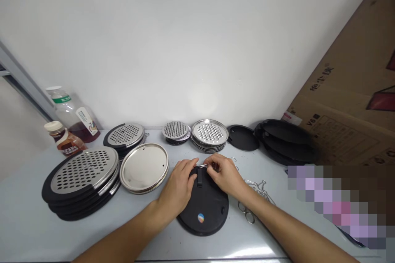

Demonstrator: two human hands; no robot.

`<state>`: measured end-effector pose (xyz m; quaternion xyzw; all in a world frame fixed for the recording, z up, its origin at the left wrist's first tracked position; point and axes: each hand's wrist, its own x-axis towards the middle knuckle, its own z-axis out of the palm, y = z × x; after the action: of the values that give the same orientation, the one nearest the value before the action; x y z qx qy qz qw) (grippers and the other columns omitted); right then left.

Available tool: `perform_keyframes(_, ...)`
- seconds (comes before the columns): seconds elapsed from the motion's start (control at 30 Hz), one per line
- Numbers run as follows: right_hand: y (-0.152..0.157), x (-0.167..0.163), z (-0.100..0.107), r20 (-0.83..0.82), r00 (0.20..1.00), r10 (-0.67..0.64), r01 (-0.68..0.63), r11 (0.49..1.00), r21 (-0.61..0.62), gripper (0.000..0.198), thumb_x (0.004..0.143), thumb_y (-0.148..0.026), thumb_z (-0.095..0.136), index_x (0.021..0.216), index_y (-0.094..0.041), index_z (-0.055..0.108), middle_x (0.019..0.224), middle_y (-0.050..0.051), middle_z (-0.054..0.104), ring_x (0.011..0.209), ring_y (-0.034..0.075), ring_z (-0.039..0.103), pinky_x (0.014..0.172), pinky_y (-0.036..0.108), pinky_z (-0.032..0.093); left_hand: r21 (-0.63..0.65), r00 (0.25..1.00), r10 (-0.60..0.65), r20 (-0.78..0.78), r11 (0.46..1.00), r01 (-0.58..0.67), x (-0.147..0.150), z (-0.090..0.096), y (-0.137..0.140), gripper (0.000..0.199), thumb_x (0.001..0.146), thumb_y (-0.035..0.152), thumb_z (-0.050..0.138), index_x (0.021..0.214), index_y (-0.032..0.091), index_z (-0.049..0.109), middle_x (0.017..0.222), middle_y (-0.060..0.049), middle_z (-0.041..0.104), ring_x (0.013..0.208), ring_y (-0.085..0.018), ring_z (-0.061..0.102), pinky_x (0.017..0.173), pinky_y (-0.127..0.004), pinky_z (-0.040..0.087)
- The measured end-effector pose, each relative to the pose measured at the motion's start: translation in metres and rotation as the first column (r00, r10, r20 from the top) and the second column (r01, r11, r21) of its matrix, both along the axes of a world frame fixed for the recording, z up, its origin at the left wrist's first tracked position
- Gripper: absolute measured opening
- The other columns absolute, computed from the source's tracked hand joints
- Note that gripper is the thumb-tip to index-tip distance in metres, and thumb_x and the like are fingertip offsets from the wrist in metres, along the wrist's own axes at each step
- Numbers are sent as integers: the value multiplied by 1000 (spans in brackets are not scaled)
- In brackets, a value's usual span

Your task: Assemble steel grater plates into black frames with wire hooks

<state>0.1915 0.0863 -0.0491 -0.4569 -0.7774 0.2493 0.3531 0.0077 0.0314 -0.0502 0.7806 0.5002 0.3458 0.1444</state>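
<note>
Both forearms [145, 222] angle inward. Left hand [179, 183]: thumb and index finger apart. Right hand [224, 174]: fingers curled toward the thumb.

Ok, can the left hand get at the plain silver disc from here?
Probably yes: the plain silver disc lies close beside the left hand with nothing on top, though that hand is occupied at the black disc.

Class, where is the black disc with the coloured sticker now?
In the head view, the black disc lies below centre, left hand and right hand at its far edge, right of plain metal discs, left of wire pieces.
</note>
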Motion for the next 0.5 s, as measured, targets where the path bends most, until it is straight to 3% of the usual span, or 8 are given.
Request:
perform_keyframes(0.1,6,5,4,-197,980,17,-63,971,-231,17,83,-22,56,94,-19,69,70,-1,61,63,15,55,63,29,44,24,1000,3,-8,1000,-3,0,5,-1,43,93,6,46,132,21,49,116,-9,59,109,-23,54,97,-43,47)
perform_keyframes(0.23,9,11,11,-470,881,-53,-195,864,-464,22,76,-35,70,88,-16,70,65,-3,58,55,12,50,54,26,42,21,1000,2,-28,1000,-1,-2,11,-2,25,94,13,51,116,22,60,117,-7,59,111,-23,55,100,-42,45)
perform_keyframes(0.37,5,14,20,-619,782,-74,-329,794,-511,27,69,-33,81,90,-17,75,79,2,70,67,13,58,61,26,44,-26,999,-18,-28,1000,17,-1,15,-4,10,90,20,62,100,22,60,115,-7,59,108,-24,57,96,-42,46)
perform_keyframes(0.5,-2,15,24,-672,739,32,-431,790,-437,24,74,-30,80,96,-21,77,97,6,75,93,18,65,87,31,47,-38,1000,-6,18,999,7,1,17,-5,18,86,22,67,96,22,53,105,-5,62,100,-24,58,88,-41,48)
